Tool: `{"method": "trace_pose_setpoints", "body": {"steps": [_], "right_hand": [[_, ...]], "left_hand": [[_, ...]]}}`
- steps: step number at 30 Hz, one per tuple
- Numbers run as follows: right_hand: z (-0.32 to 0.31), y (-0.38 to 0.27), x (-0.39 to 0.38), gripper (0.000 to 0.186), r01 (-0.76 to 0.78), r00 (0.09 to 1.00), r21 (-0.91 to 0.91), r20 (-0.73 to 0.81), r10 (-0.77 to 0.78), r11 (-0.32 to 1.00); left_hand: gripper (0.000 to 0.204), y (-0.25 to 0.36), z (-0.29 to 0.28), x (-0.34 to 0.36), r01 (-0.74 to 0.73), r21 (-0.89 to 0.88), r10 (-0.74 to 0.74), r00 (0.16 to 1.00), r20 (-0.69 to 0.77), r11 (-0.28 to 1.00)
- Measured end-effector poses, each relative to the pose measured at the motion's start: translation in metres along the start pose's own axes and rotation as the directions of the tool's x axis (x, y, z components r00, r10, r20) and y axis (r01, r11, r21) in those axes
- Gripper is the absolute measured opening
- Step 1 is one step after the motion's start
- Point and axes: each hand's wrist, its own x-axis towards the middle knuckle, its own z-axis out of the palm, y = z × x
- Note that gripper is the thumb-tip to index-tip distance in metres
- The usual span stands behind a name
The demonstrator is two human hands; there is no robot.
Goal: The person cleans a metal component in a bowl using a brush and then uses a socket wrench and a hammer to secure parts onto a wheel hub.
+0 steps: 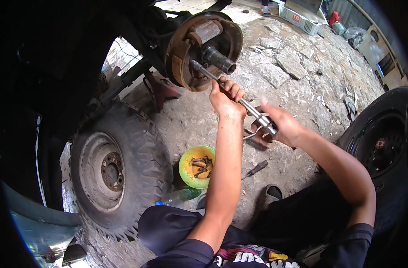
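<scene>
My left hand (228, 97) is closed around a long steel socket extension bar (247, 106). The bar's far end reaches a socket (196, 65) set against the inside of a rusty wheel brake assembly (179, 58), beside the projecting axle tube (219, 59). At the bar's near end, my right hand (282, 125) is curled about the handle, with its thumb raised and its fingers partly hidden and blurred. A thin metal rod (252, 135) sticks out by those fingers. A brake cylinder-like part (205, 32) sits at the top of the assembly.
A knobbly tyre on a wheel (143, 165) stands at left, another wheel (364, 134) at right. Below my hands are a green bowl (184, 169) with several bolts, a screwdriver (259, 167) and a plastic bottle (181, 195). A red jack stand (161, 91) and white crate (304, 23) lie farther off.
</scene>
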Motion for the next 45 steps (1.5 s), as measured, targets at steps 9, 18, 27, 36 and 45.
{"method": "trace_pose_setpoints", "body": {"steps": [9, 18, 27, 36, 45], "right_hand": [[0.005, -0.011, -0.002, 0.032, -0.025, 0.996, -0.397, -0.085, -0.010, 0.918], [-0.011, 0.007, 0.010, 0.043, -0.629, 0.771, 0.726, 0.537, 0.343, 0.278], [0.003, -0.013, -0.002, 0.029, -0.005, 0.999, -0.512, -0.049, -0.023, 0.859], [-0.009, -0.004, 0.002, 0.042, -0.609, 0.791, 0.665, 0.550, 0.267, 0.433], [-0.001, -0.014, -0.005, 0.035, 0.013, 1.000, -0.408, 0.017, -0.006, 0.913]], "left_hand": [[0.031, -0.008, 0.015, 0.000, -0.071, 0.085, 0.083, 0.987, -0.137, 0.994], [0.026, 0.016, -0.004, 0.014, 0.178, -0.077, -0.177, 0.984, 0.018, 0.981], [0.046, 0.007, 0.025, 0.005, -0.006, 0.119, 0.025, 0.987, -0.162, 0.993], [0.048, 0.015, -0.020, 0.024, 0.443, -0.369, -0.163, 0.792, 0.588, 0.817], [0.042, 0.006, 0.013, 0.000, 0.046, 0.117, -0.027, 0.987, -0.158, 0.992]]}}
